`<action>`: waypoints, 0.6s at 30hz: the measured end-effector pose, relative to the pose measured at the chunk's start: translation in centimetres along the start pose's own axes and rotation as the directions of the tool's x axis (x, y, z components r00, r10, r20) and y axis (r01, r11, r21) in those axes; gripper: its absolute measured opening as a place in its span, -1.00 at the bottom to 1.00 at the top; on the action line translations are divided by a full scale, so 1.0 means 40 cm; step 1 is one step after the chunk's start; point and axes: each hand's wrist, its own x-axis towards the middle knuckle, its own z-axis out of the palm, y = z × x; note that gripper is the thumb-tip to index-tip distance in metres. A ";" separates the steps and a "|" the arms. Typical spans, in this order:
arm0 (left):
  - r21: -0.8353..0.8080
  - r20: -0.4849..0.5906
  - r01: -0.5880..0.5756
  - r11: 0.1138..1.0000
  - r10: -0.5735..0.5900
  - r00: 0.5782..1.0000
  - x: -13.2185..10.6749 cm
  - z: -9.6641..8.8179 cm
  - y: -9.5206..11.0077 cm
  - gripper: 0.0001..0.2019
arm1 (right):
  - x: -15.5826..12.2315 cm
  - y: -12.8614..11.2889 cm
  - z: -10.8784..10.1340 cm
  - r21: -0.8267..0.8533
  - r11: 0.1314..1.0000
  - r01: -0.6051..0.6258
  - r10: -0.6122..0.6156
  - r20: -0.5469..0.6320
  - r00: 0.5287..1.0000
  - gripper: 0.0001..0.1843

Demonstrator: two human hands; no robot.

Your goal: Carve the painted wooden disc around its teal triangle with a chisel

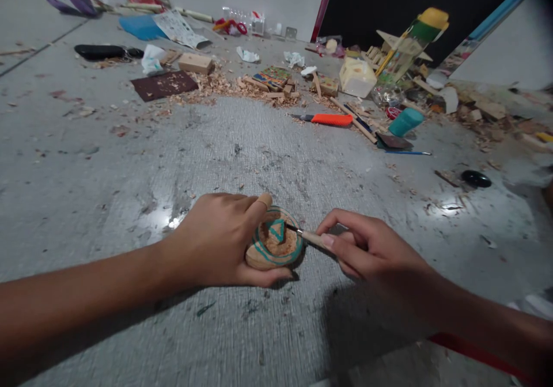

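A small round wooden piece (263, 255) with teal painted lines rests on the grey floor (259, 329). Its middle is hollowed out, and a raised shape edged in teal stands inside the hollow. My left hand (224, 234) grips the piece from the left, thumb along the near side and fingers over the far side. Between the thumb and fingers of my right hand (367, 246) is a paintbrush (315, 239) with a pale wooden handle and metal ferrule. Its dark tip meets the raised shape in the hollow.
Wood shavings (207, 90) lie across the far floor. Among them are a brown sandpaper sheet (164, 85), a wooden block (196, 63), an orange-handled cutter (330, 120) and a teal paint pot (406, 122). Farther right stands a bottle with a yellow cap (433, 18). A black oval object (476, 178) lies nearer.
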 end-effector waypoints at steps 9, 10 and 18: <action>0.028 -0.037 -0.012 1.000 0.013 0.999 0.000 -0.005 0.009 -0.30 | 0.006 -0.014 -0.018 0.051 0.998 -0.030 0.026 0.082 0.996 -0.66; 0.028 -0.035 -0.015 1.000 0.016 0.999 0.000 -0.006 0.011 -0.31 | 0.004 -0.021 -0.021 0.043 0.998 -0.036 0.032 0.090 0.995 -0.70; 0.020 -0.007 -0.018 1.000 0.018 1.000 0.001 -0.017 0.016 -0.30 | -0.010 -0.065 -0.035 -0.767 0.590 0.254 -0.402 -0.006 0.916 -0.86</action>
